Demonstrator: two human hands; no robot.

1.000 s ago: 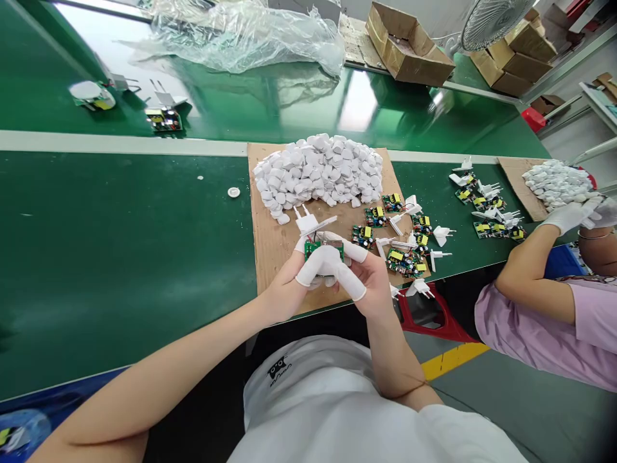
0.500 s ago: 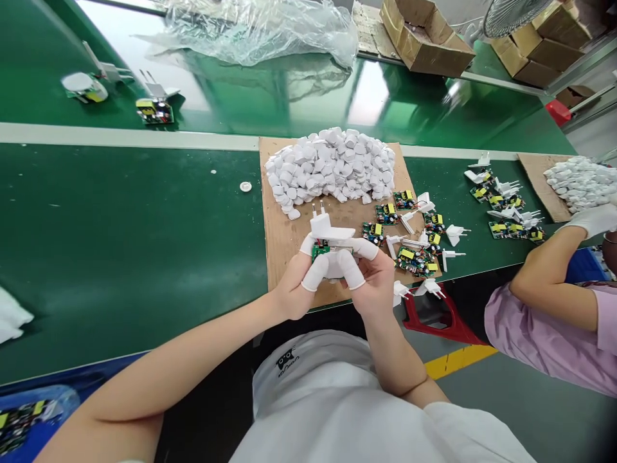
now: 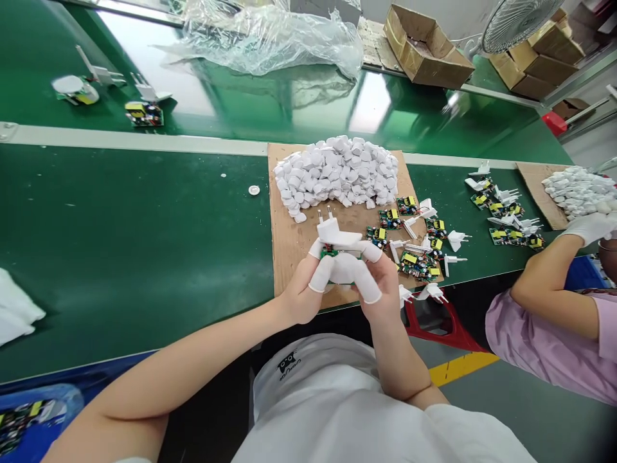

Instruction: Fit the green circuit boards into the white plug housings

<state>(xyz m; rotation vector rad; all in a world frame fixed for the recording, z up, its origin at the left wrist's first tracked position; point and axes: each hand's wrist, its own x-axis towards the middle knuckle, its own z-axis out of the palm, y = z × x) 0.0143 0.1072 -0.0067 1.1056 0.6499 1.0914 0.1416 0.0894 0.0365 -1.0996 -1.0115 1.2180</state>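
Both my hands hold one circuit board (image 3: 328,251) with a white two-pin plug piece (image 3: 332,230) at its far side, pins pointing away. My left hand (image 3: 307,283) grips it from the left, thumb and finger in white finger cots. From the right my right hand (image 3: 378,276) pinches the same board, its cotted thumb meeting the left one over the near side. A white part seems to lie under the thumbs; they hide most of it. Beyond the hands, a heap of small white pieces (image 3: 337,170) covers the back of a cardboard sheet (image 3: 284,257).
Several boards with plugs (image 3: 417,263) lie right of my hands. Farther right sit more boards (image 3: 513,238) and a co-worker's gloved hand (image 3: 590,226) by another white heap. Behind are a plastic bag (image 3: 270,45) and a cardboard box (image 3: 427,54). A white disc (image 3: 254,190) lies left of the sheet.
The view has shifted slightly, so the bench appears a little lower. My thumbs have pressed closer together over the board, the right one lying flatter. Both hands keep their hold.
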